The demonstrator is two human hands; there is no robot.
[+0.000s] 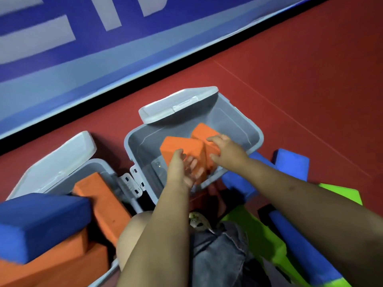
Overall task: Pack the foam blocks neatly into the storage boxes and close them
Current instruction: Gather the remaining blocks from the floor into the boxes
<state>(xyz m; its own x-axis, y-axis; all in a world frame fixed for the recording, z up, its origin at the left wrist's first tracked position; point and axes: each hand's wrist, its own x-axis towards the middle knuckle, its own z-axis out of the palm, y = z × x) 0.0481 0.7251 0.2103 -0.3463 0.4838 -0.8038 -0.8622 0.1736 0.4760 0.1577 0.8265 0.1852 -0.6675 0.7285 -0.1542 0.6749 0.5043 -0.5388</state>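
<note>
A grey storage box [251,129] stands open on the red floor, its white lid [178,104] tipped back. Two orange foam blocks are inside its mouth. My left hand [181,168] grips the nearer orange block [182,147] from below. My right hand [226,151] rests on the farther orange block [204,132] and presses against both. A second grey box [99,164] at the left is open too and holds a blue block [41,222] and orange blocks [101,199].
Blue blocks [291,164] and green blocks [339,193] lie on the floor at the right, near my legs. My knee [132,230] and denim shorts [219,251] fill the bottom middle. A blue and white wall panel [103,54] runs along the back.
</note>
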